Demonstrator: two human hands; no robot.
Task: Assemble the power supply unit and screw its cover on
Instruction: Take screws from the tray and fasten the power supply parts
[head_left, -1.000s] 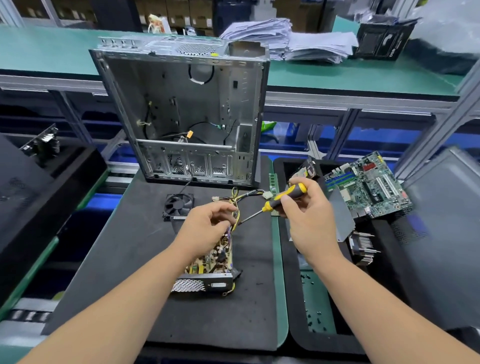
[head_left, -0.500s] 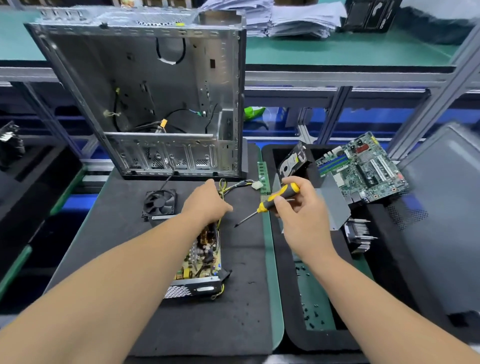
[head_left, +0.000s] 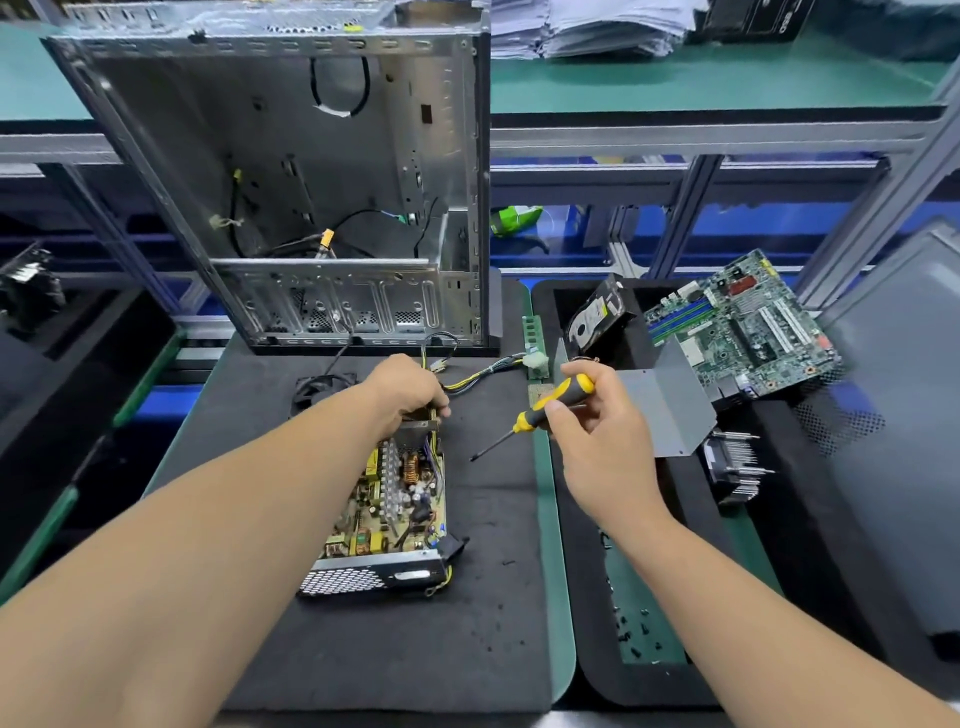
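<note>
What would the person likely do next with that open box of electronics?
Probably fetch the grey metal cover and set it over the power supply unit. Its circuit board lies bare, the left hand grips the unit's far end by the wires, and the right hand holds the screwdriver with its tip off any screw.

Your screwdriver (head_left: 556, 404) had a yellow-and-black handle, the power supply (head_left: 387, 512) showed a yellowish board with a copper coil and a perforated mesh end, the motherboard (head_left: 748, 322) was green with blue slots, and the mat (head_left: 467, 597) was black, green-edged.
</note>
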